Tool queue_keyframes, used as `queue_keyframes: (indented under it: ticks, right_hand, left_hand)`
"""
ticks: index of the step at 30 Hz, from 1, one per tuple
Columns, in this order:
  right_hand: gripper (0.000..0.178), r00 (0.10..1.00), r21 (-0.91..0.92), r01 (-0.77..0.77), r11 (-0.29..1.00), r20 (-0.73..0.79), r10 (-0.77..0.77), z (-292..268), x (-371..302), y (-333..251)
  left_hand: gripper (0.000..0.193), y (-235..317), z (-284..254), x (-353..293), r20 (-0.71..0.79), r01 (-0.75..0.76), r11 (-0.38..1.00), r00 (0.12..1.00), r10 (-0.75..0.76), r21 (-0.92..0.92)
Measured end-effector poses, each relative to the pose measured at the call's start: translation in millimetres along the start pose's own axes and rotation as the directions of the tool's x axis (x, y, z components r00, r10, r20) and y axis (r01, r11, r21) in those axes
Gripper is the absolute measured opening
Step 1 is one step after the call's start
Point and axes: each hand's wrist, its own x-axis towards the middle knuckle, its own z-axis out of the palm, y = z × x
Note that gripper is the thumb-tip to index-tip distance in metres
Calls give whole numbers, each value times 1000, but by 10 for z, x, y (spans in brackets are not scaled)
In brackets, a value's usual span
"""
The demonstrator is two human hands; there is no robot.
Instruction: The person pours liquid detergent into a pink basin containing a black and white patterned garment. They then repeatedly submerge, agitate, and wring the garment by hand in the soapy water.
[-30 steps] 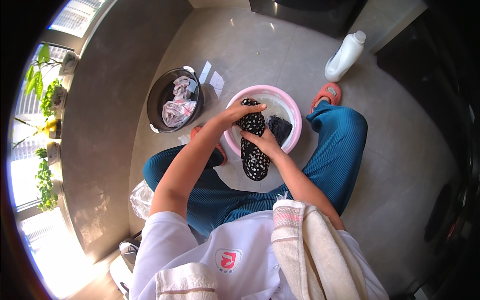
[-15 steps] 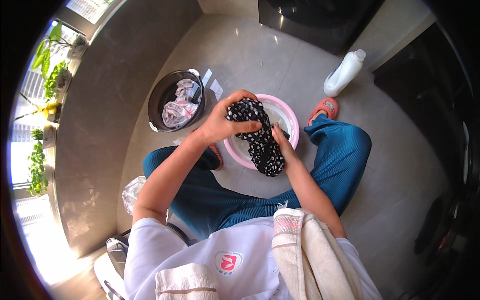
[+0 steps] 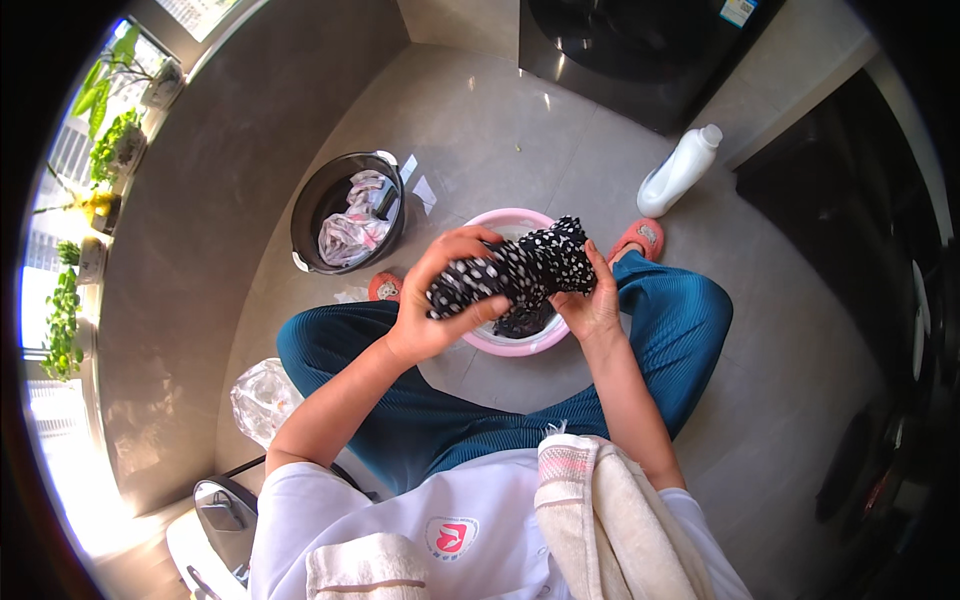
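Note:
A black cloth with white spots [image 3: 520, 268] is bunched and stretched sideways between my hands, above a pink-rimmed basin [image 3: 512, 350]. My left hand [image 3: 440, 293] wraps round its left end, thumb below and fingers above. At the other end my right hand [image 3: 592, 298] grips the cloth, its fingers pointing up. Part of the dark cloth hangs down into the basin, whose inside is mostly hidden by the cloth and hands.
A dark tub [image 3: 300, 215] with pale pink-and-white cloth [image 3: 352, 230] stands to the left. On the right is a white bottle [image 3: 678, 172], beyond my slipper [image 3: 640, 236]. A dark front-loading appliance [image 3: 640, 60] stands at the back, and potted plants [image 3: 65, 320] line the window. A beige towel [image 3: 615, 510] hangs over my shoulder.
The spotted cloth has swung from a steep slant to nearly level. My left hand has come lower and nearer, while my right hand has moved rightward with its end.

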Motion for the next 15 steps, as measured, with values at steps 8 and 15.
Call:
queue_keyframes:
  ticks: [8, 15]
  right_hand:
    - [53, 796, -392, 600, 697, 382, -470, 857, -64, -182]
    - [59, 266, -301, 947, -113, 931, -248, 1377, -173, -235]
  left_hand:
    - [24, -391, -78, 82, -141, 305, 467, 695, -705, -830]
    - [34, -663, -229, 438, 179, 394, 87, 591, -786, -915]
